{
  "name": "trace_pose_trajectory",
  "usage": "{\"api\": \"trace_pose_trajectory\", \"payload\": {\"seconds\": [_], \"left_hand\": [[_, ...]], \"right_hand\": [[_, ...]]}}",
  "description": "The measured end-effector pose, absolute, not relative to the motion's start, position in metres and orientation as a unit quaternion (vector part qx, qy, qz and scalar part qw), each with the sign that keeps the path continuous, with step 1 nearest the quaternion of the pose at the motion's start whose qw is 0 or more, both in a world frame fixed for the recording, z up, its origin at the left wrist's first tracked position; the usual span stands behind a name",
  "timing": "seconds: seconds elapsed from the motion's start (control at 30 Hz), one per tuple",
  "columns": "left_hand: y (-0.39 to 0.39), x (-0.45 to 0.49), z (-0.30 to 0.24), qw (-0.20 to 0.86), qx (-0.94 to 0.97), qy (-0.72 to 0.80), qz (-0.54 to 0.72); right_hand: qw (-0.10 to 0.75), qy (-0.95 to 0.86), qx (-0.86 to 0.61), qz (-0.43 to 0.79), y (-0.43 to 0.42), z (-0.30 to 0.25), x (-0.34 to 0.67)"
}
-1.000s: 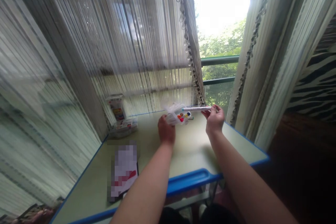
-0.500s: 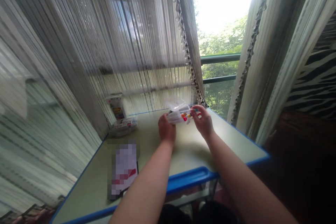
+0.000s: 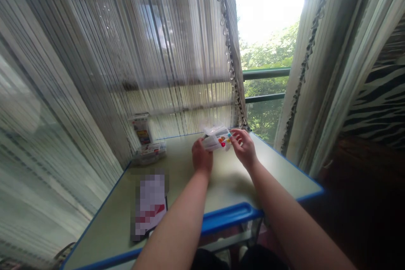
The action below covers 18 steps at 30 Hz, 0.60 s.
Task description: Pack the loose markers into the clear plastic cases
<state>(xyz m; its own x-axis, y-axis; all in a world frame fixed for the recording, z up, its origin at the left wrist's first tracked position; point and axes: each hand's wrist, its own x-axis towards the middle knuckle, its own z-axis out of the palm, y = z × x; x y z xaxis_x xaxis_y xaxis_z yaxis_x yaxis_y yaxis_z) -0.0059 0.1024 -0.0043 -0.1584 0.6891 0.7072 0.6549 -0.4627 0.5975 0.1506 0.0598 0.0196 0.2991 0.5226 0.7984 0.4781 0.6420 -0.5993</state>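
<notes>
My left hand (image 3: 201, 158) grips a small clear plastic case (image 3: 215, 138) with coloured paint dots and holds it just above the far part of the green desk (image 3: 221, 177). My right hand (image 3: 244, 147) touches the case's right end with its fingertips. The case's clear lid stands partly up at the back. Whether a pen lies inside the case cannot be made out.
A clear plastic box (image 3: 148, 153) and an upright printed carton (image 3: 141, 128) stand at the desk's back left. A flat blurred packet (image 3: 148, 204) lies near the front left. Striped curtains (image 3: 126, 50) hang behind, with a window gap (image 3: 265, 71) and railing at right. The blue desk edge (image 3: 228, 217) runs near me.
One second ago my right hand held a white pen level, off to the right of the case. It has since moved left onto the case, and the pen no longer shows in it.
</notes>
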Motion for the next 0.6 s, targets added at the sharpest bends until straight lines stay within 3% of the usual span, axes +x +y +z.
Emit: {"api": "trace_pose_trajectory", "payload": {"seconds": [0.6], "left_hand": [[0.1039,-0.0045,-0.0049,0.017,0.638,0.520,0.568]], "right_hand": [[0.671,-0.625,-0.396,0.049,0.0567,0.0233,0.1512]]}}
